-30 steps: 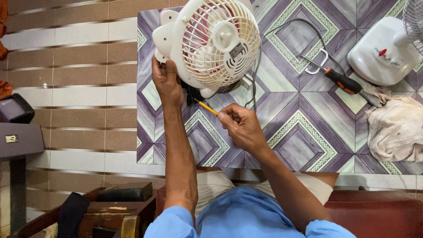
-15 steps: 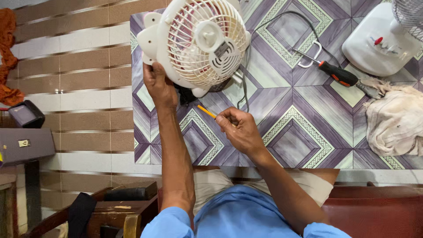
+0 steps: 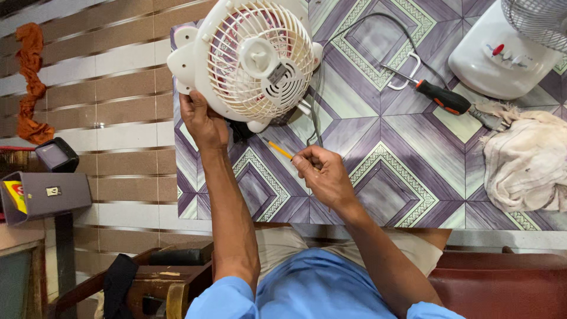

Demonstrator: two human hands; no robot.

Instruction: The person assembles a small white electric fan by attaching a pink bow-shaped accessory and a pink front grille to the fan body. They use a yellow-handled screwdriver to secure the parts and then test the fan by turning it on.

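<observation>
A small cream table fan point(image 3: 254, 59) with a grille over red blades lies tilted on a purple patterned mat point(image 3: 390, 147). My left hand point(image 3: 204, 121) grips its lower left rim. My right hand point(image 3: 325, 174) pinches a thin yellow-handled screwdriver point(image 3: 279, 149), whose tip points at the dark underside of the fan near its base. A grey power cord point(image 3: 331, 47) runs from the fan across the mat.
A black and orange screwdriver point(image 3: 446, 99) lies beside a white metal bracket point(image 3: 407, 74). A second white fan's base point(image 3: 502, 56) stands at top right, a crumpled cream cloth point(image 3: 525, 159) at right. An orange rag point(image 3: 29, 82) and grey boxes point(image 3: 44, 192) sit at left.
The view has drifted, so the fan and both hands sit further left in the frame. My right hand has brought the yellow screwdriver slightly nearer the fan's underside.
</observation>
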